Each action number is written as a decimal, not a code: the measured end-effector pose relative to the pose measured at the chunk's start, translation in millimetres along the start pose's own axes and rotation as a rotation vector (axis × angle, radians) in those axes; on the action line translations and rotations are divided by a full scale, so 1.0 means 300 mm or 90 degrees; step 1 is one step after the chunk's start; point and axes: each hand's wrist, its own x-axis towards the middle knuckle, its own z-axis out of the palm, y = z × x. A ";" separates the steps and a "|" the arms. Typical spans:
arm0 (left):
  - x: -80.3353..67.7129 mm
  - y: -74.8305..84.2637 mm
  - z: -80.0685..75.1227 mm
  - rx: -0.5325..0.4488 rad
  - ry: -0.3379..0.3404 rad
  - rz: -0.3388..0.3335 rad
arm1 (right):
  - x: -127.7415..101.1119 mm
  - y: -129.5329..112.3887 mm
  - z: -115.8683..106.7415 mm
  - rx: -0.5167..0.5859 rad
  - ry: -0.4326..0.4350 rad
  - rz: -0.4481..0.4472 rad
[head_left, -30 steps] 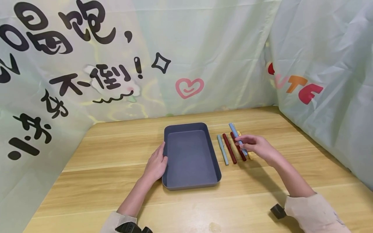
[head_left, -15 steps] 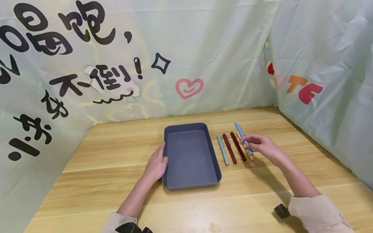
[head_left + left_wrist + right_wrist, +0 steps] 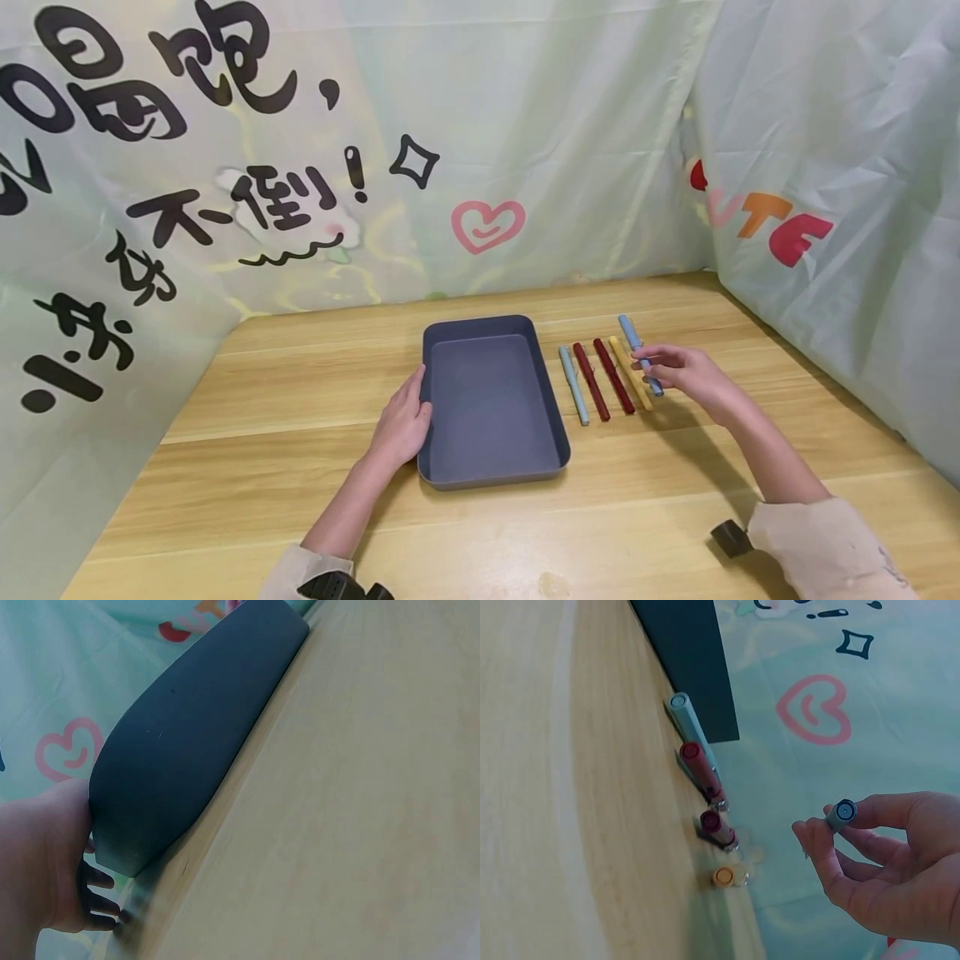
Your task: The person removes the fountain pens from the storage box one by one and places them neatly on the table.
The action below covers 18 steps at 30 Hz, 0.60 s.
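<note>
My right hand (image 3: 686, 375) pinches a blue pen (image 3: 630, 332) between thumb and fingers. In the right wrist view that pen (image 3: 842, 813) is seen end-on, raised off the table. Left of it a yellow pen (image 3: 628, 371), two dark red pens (image 3: 613, 375) and a light blue pen (image 3: 573, 385) lie side by side. Against the left wall of a dark grey-blue rectangular tray (image 3: 491, 479) rests my left hand (image 3: 401, 421), its fingers fairly straight along the side. The left wrist view shows the tray's outer wall (image 3: 180, 727) close up.
Everything stands on a wooden table (image 3: 285, 467). A printed cloth (image 3: 585, 167) hangs behind the table and along its sides. The tray sits mid-table, just left of the row of pens. Dark wrist cameras (image 3: 731, 538) sit near the sleeve cuffs.
My right hand has carried the blue pen to the right, from above the dark red pens to just right of the yellow pen. The left hand and the tray have stayed put.
</note>
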 end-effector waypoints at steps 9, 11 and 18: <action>-0.001 0.001 0.000 0.001 0.001 -0.003 | 0.012 0.040 -0.014 -0.008 0.009 0.011; -0.004 0.003 -0.002 0.000 0.001 -0.006 | 0.013 0.045 -0.016 -0.002 0.009 0.011; -0.001 0.004 -0.006 0.003 0.000 0.002 | 0.018 0.065 -0.027 0.022 0.013 0.024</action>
